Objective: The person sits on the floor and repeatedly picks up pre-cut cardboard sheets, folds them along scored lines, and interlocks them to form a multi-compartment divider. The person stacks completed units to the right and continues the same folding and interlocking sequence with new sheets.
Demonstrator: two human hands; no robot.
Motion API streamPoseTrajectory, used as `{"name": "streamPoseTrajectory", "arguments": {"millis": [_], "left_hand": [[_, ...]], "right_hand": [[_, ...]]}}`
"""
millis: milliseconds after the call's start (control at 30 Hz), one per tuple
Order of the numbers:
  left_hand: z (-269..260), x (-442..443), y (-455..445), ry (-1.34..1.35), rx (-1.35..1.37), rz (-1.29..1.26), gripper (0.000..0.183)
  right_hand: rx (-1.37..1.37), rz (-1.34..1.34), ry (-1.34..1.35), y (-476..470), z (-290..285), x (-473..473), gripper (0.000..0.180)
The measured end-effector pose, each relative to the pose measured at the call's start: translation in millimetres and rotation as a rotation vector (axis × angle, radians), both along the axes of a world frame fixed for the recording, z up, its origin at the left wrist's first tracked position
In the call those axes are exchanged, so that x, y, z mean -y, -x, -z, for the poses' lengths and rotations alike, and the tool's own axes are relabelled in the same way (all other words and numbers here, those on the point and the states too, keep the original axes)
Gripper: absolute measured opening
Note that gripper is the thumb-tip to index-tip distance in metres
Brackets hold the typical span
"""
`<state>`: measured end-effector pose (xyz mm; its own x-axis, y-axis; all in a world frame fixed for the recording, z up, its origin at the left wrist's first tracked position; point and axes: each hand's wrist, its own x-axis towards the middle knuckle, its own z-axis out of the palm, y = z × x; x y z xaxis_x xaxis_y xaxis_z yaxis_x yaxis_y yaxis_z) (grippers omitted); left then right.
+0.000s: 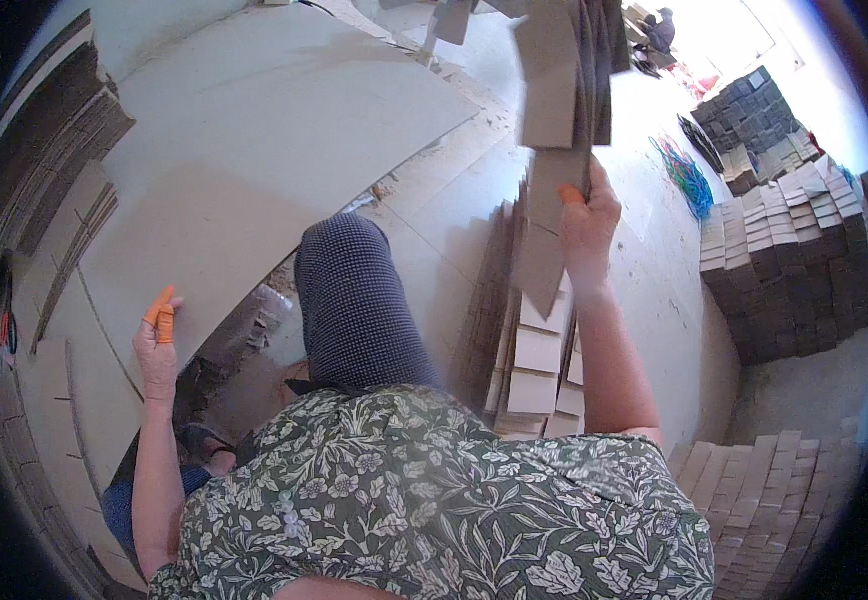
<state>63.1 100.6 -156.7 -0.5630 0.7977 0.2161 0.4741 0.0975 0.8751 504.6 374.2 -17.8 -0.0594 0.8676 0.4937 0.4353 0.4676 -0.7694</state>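
My right hand (590, 232) grips a stack of brown cardboard strips (550, 112), held out ahead on the right. The strips hang together in offset panels, and an orange finger cot shows on this hand. Below them stands a row of stacked cardboard pieces (535, 349) with pale faces. My left hand (158, 330), with orange cots on two fingers, hovers over the near left part of a broad white board (269, 135). Nothing shows between its fingers. My knee in checked trousers (359, 300) sits at the board's edge.
Cardboard sheets (59, 142) and red-handled scissors (8, 334) lie along the left. Bundled cardboard stacks (786, 262) rise at the right, with more stacks (764, 487) behind. A coil of coloured strapping (685, 176) is on the floor. Far off, a person (659, 31) sits.
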Motion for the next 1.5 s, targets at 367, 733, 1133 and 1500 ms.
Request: {"name": "streamPoseTrajectory", "arguments": {"millis": [367, 733, 1133, 1500], "left_hand": [[-12.9, -0.1, 3.5, 0.147, -0.003, -0.051, 0.025], [-42.4, 13.0, 138.6, 0.362, -0.594, -0.428, 0.047], [-39.0, -60.9, 219.1, 0.791, -0.704, -0.477, 0.080], [-44.4, -64.5, 189.4, 0.543, -0.835, -0.183, 0.064]], "right_hand": [[1.108, 0.224, 0.392, -236.4, 385.8, 70.0, 0.035], [1.237, 0.340, 0.612, -161.7, 293.0, 82.0, 0.041], [0.310, -0.233, 0.062, 65.6, 143.0, 64.6, 0.036], [0.272, -0.544, -0.134, 159.2, 110.0, 73.1, 0.014]]}}
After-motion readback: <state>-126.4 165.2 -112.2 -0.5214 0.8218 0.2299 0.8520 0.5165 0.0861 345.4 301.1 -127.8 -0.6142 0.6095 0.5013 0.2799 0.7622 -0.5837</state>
